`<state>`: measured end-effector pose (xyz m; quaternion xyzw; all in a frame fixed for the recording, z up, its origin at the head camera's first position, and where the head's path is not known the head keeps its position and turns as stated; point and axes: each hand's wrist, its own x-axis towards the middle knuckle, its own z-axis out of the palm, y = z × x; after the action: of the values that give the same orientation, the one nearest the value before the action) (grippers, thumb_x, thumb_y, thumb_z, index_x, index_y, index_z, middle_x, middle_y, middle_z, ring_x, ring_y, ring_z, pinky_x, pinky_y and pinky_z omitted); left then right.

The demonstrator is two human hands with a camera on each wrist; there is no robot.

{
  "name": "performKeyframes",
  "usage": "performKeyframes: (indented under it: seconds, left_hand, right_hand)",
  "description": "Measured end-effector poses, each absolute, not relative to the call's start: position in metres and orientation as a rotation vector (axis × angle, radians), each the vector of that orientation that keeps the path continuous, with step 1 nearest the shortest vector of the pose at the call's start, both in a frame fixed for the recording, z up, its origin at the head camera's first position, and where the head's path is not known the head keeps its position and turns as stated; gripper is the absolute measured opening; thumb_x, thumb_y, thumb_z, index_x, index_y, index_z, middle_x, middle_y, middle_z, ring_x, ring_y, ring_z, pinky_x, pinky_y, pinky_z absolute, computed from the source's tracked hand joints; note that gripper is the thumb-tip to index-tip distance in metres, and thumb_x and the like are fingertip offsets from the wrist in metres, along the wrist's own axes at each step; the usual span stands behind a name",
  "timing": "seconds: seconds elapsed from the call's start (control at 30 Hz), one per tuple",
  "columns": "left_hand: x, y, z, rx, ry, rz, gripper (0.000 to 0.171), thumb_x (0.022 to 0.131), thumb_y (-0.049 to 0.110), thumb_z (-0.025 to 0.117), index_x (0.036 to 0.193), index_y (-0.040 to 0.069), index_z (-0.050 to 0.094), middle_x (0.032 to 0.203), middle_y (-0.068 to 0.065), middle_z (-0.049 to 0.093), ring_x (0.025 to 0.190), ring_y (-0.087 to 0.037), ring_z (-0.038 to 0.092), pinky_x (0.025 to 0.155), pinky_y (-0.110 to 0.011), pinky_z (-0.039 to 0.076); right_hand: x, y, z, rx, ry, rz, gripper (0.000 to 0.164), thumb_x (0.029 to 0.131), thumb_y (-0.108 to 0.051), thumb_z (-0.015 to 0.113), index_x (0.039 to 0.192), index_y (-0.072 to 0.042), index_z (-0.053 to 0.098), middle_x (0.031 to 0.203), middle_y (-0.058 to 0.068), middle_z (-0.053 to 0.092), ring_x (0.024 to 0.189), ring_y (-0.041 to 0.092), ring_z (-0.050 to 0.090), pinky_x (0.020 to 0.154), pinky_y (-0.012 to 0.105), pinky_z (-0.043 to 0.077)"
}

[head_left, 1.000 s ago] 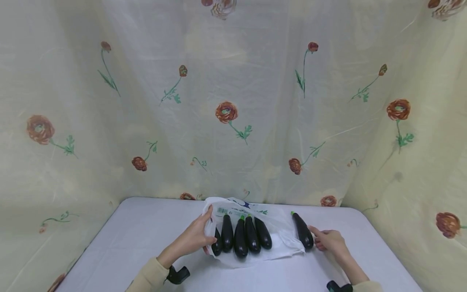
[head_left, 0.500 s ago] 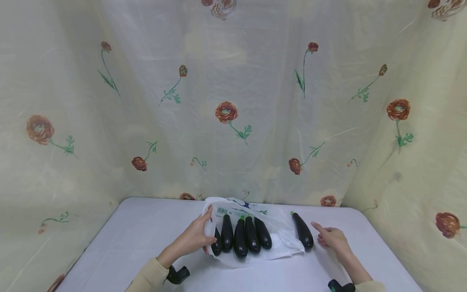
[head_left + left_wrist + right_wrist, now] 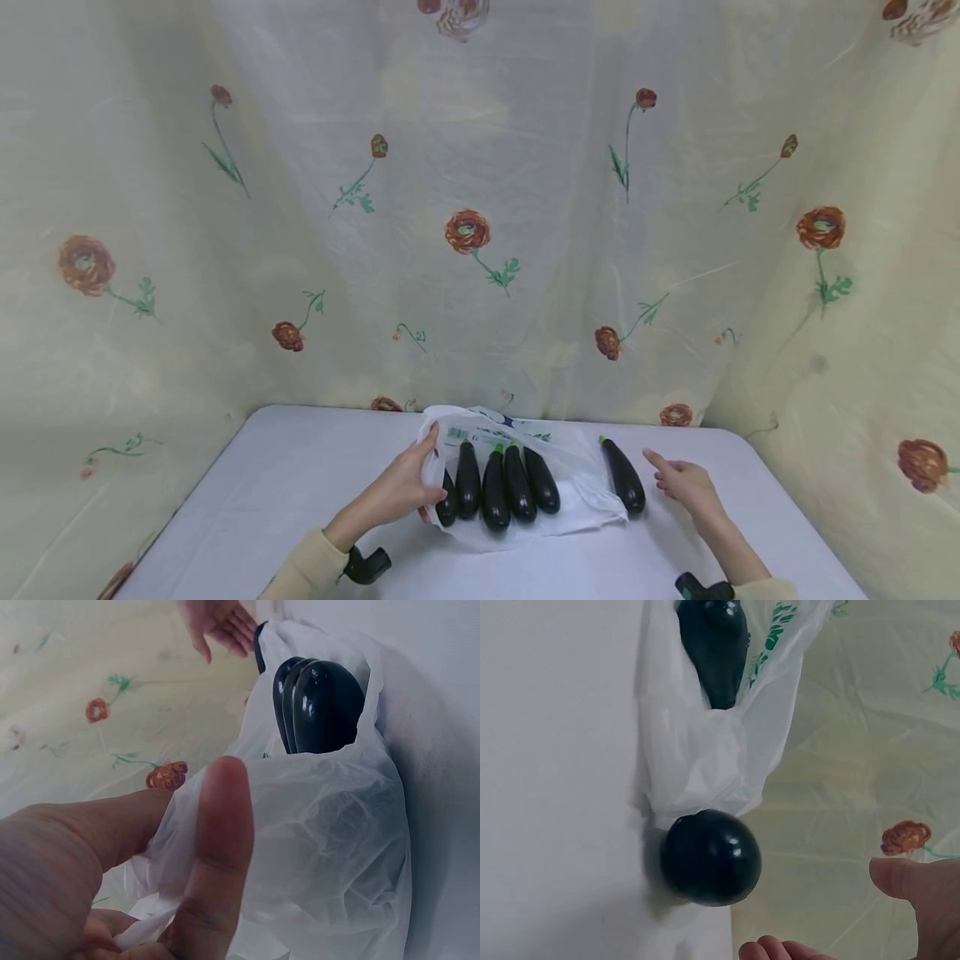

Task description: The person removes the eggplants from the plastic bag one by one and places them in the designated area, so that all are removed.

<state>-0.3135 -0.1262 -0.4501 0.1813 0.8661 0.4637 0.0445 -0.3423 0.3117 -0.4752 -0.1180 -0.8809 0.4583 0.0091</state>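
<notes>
My left hand holds the left edge of a white plastic bag, which lies on its side with its mouth toward me. Inside it several dark eggplants lie side by side; the leftmost is partly behind the thumb. In the left wrist view, the thumb presses along the thin plastic. One more eggplant lies by itself just right of the bag, green stem pointing away. Apart from that eggplant, on its right, is my right hand, index finger extended and nothing in its grasp.
A white-covered table with rounded far corners carries everything. Behind it and along the sides hangs a pale curtain with printed red flowers. Each wrist wears a black camera mount.
My right hand has moved off the lone eggplant, slightly to the right, and its fingers have straightened a little. The left hand, bag and eggplants stay where they were.
</notes>
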Motion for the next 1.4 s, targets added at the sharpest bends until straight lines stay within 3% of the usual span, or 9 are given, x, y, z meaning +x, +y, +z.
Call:
performKeyframes:
  seconds: [0.17,0.37,0.8,1.07,1.4]
  left_hand:
    - [-0.313,-0.126,-0.450,0.552,2.644,1.420,0.100,0.077,0.001,0.074,0.155,0.004,0.011,0.131,-0.026,0.046,0.074,-0.019,0.058,0.052,-0.047,0.059]
    - [-0.313,-0.126,-0.449,0.545,2.639,1.426,0.100,0.077,0.000,0.074,0.155,0.003,0.011,0.133,-0.026,0.045,0.074,-0.020,0.058,0.052,-0.047,0.060]
    - [-0.314,-0.126,-0.450,0.563,2.622,1.439,0.101,0.077,-0.001,0.074,0.155,0.004,0.010,0.132,-0.025,0.045,0.063,-0.017,0.059,0.053,-0.048,0.059]
    - [-0.314,-0.125,-0.451,0.563,2.625,1.434,0.100,0.077,0.000,0.074,0.155,0.004,0.011,0.132,-0.025,0.045,0.070,-0.018,0.058,0.053,-0.048,0.059]
    - [-0.313,-0.125,-0.450,0.566,2.626,1.427,0.100,0.078,0.000,0.074,0.155,0.003,0.011,0.130,-0.026,0.046,0.065,-0.017,0.058,0.052,-0.047,0.059]
  right_hand:
    - [-0.339,0.304,-0.466,-0.310,-2.753,1.417,0.089,0.091,-0.062,0.050,0.130,0.019,0.045,0.124,0.032,0.059,0.110,0.040,0.062,0.095,0.048,0.053]
    - [-0.335,0.292,-0.455,-0.261,-2.736,1.422,0.084,0.092,-0.058,0.052,0.131,0.017,0.047,0.125,0.032,0.058,0.112,0.039,0.062,0.093,0.043,0.056]
    - [-0.330,0.265,-0.439,-0.204,-2.707,1.479,0.077,0.091,-0.054,0.057,0.127,0.013,0.054,0.113,0.027,0.066,0.095,0.026,0.068,0.088,0.038,0.058]
    - [-0.330,0.254,-0.436,-0.173,-2.664,1.542,0.067,0.092,-0.047,0.059,0.123,0.013,0.057,0.108,0.023,0.069,0.094,0.024,0.069,0.082,0.029,0.060]
    - [-0.330,0.241,-0.436,-0.145,-2.681,1.538,0.066,0.091,-0.046,0.061,0.121,0.012,0.059,0.106,0.023,0.070,0.094,0.026,0.069,0.082,0.031,0.060]
